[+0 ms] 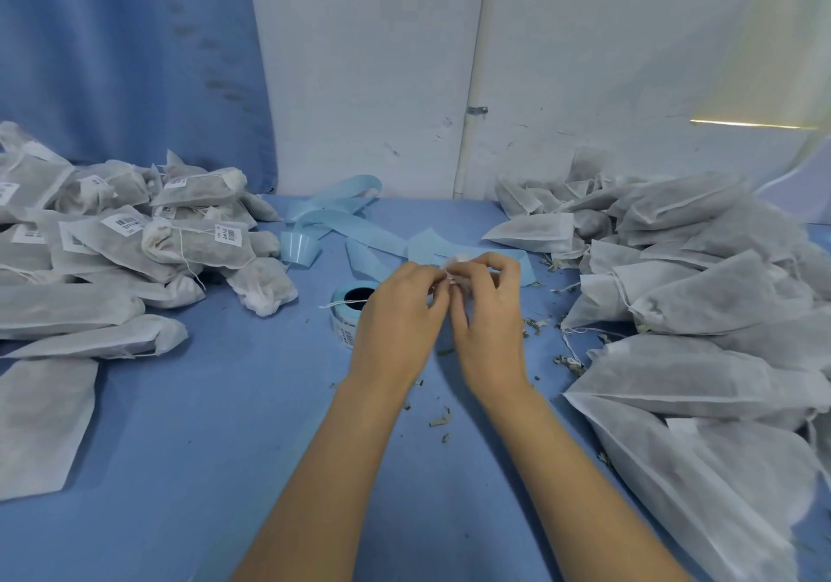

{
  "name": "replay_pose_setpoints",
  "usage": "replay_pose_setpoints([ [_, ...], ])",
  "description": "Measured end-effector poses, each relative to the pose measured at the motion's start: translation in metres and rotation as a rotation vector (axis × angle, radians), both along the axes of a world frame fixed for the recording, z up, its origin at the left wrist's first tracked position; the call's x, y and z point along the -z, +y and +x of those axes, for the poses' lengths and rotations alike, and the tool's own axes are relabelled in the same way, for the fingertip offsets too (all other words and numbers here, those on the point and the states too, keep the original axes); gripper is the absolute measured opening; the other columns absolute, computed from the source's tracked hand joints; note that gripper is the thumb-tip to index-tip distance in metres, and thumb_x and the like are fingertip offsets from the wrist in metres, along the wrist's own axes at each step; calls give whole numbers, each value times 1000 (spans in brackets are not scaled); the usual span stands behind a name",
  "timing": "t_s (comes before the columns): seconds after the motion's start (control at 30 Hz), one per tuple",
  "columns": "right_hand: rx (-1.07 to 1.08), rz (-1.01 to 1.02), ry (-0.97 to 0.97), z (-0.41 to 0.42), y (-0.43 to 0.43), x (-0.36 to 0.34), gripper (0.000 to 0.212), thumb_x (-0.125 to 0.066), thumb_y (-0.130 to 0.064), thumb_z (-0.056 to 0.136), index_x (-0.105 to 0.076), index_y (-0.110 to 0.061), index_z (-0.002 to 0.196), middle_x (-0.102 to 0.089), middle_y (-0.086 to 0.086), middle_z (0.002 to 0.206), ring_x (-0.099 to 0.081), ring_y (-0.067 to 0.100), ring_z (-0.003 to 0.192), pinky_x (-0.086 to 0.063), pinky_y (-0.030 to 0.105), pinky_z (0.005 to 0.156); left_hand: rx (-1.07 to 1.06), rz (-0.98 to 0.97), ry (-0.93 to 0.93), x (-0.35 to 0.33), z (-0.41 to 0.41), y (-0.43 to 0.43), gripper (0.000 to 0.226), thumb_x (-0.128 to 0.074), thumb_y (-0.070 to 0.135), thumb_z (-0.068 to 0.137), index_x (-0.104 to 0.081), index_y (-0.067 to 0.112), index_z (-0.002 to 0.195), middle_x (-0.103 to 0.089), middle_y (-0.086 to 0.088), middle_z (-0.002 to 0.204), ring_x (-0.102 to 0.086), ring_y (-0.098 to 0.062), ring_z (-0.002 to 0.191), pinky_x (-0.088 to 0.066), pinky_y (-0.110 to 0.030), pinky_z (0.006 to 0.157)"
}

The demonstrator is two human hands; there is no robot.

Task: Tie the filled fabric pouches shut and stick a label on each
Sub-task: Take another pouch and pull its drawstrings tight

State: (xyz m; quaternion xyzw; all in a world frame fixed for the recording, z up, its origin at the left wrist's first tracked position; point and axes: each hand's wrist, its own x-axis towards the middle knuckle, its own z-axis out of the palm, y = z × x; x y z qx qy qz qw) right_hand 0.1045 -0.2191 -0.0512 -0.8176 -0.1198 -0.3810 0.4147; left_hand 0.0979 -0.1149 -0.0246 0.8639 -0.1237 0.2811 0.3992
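Between the fingertips of both hands, a small white fabric pouch [456, 261] was held just above the blue tabletop [225, 401]. The left hand [395, 307] and right hand [488, 307] met knuckle to knuckle, fingers curled in a narrow pinching grip on the gathered top of the pouch. Only a scrap of the pouch showed past the fingers; the rest was hidden behind the hands, and its cord could not be made out there.

Just left of the grip, partly covered by the left hand, a roll of labels [346, 311] stood on the tabletop. Beyond the grip, a loose pale blue backing strip [359, 231] curled away towards the white wall [382, 87].

Well to the left of the grip lay a heap of tied pouches [193, 240], several of them bearing white barcode labels. Well to the right lay a larger heap of unlabelled pouches [697, 293]. Dried herb crumbs [440, 419] were scattered on the tabletop below and to the right of the grip.
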Motion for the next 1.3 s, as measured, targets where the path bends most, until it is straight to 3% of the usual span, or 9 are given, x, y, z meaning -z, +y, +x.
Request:
replay_pose_setpoints([
  [0.2, 24, -1, -33, 1, 0, 4, 33, -50, 5, 93, -54, -3, 124, -45, 7, 127, -40, -9, 98, -36, 4, 84, -118, -86, 87, 4, -5, -14, 16, -55, 26, 94, -58, 11, 87, -58, 2, 75, -52, -16, 71, -39, -27, 63],
  [0.33, -24, 253, 73, -1, 5, 6, 36, -49, -4, 97, -44, -14, 131, -38, -15, 121, -53, -7, 98, -44, 10, 82, 13, -429, 306, 8, -1, -16, 14, -57, 22, 93, -62, 14, 82, -51, 12, 60, -47, -1, 55, -35, -13, 53],
  [0.47, 142, 582, 172, 0, 9, 9, 24, -67, -23, 90, -46, -20, 100, -44, -12, 98, -53, -2, 74, -40, 6, 65, 187, -788, 475, 10, -2, -17, 19, -53, 12, 95, -66, 12, 82, -41, 13, 44, -37, -6, 44, -31, -18, 47],
  [0.57, 41, 677, 405, 0, 8, 13, 28, -59, -36, 94, -61, -15, 76, -61, -2, 73, -54, 10, 69, -41, 13, 62, 250, -936, 519, 8, -2, -16, 22, -46, 4, 95, -66, 10, 89, -39, 8, 44, -35, -9, 43, -30, -18, 42],
  [0.63, -115, 762, 461, -3, 10, 13, 34, -57, -30, 96, -66, -12, 68, -64, 3, 64, -58, 12, 63, -47, 23, 62, 254, -895, 515, 9, -2, -18, 23, -44, 2, 94, -65, 11, 92, -43, 10, 43, -37, -7, 41, -31, -17, 41],
  [0.8, -197, 920, 509, -3, 9, 9, 16, -63, -9, 88, -69, -2, 74, -62, 9, 69, -58, 17, 67, -49, 20, 56, 224, -746, 471, 16, -4, -23, 26, -45, 1, 92, -62, 21, 91, -52, 14, 51, -47, 3, 40, -34, -8, 42],
  [0.93, -183, 896, 598, -6, 8, 6, 16, -63, -7, 85, -67, 6, 77, -57, 14, 75, -51, 21, 73, -44, 32, 68, 112, -491, 385, 24, -4, -23, 26, -46, 8, 93, -62, 24, 106, -64, 10, 91, -57, 1, 77, -40, -6, 58],
  [1.1, -140, 938, 779, -4, 6, -4, 13, -63, -2, 80, -67, 2, 69, -65, 12, 68, -57, 20, 64, -48, 27, 60, -43, -90, 292, 35, -5, -19, 34, -41, 14, 94, -56, 27, 122, -67, 1, 103, -58, -23, 95, -47, -37, 76],
  [1.3, -168, 1089, 828, -3, -1, -8, 16, -59, 7, 83, -62, 0, 69, -59, 10, 62, -52, 20, 59, -42, 26, 56, -58, 123, 264, 36, -5, -28, 38, -38, 16, 95, -48, 24, 131, -67, -10, 99, -59, -31, 92, -42, -38, 70],
])
